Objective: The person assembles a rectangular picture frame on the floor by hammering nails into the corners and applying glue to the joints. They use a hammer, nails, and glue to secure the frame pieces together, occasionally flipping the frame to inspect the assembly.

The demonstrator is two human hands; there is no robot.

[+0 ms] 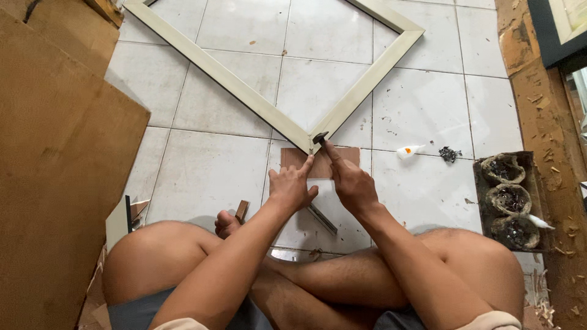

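The corner of a pale frame (pixel 287 125), laid on the tiled floor (pixel 422 104), is steadied by the left hand (pixel 291 186); a small dark tool (pixel 320 138), possibly a hammer, is pinched in the right hand (pixel 351 183) fingers.

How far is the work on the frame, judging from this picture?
Looks done: the frame lies on the tiled floor with both visible corners closed. In hand: the right hand holds a small dark tool at the near corner, which rests over a brown board; the left hand steadies it there. Left: unclear, because the other corners are out of view.
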